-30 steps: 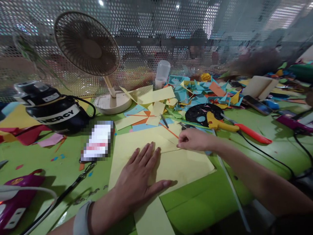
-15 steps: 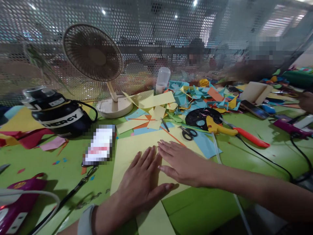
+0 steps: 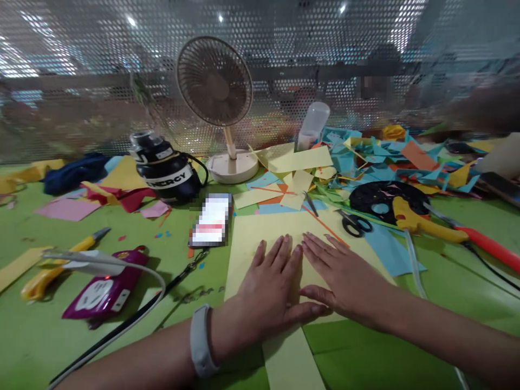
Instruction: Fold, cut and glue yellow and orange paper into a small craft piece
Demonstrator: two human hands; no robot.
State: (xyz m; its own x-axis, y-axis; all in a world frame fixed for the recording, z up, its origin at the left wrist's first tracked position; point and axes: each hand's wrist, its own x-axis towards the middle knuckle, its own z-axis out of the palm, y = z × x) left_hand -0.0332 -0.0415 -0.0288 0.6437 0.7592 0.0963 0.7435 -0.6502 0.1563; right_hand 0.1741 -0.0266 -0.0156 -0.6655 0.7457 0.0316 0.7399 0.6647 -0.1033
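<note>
A large, flat sheet of pale yellow paper [image 3: 254, 230] lies on the glossy green table [image 3: 357, 352] directly in front of the person, under both hands. The left hand [image 3: 270, 295] rests on it palm down and released, its fingers extended and thumb spread toward the other hand; a light grey band [image 3: 202, 341] circles the wrist. The right hand [image 3: 345, 276] is likewise released and flattened over the sheet, fingers slanting toward the left hand's fingertips. A narrow strip of pale yellow paper [image 3: 292, 363] runs out below the sheet toward the person. At the sheet's far right, a thin orange paper strip [image 3: 330, 229] lies near black-handled scissors [image 3: 357, 223], with a light blue piece of paper [image 3: 392, 252] just beside. Farther right is a yellow pistol-shaped tool [image 3: 428, 226], partly over a round black tray [image 3: 365, 201]. To the left lies a phone with a bright screen [image 3: 211, 222]. Behind stand a black bottle marked "ENERGY" [image 3: 168, 179], a beige round fan [image 3: 217, 86] and heaped blue paper scraps [image 3: 376, 157].
</note>
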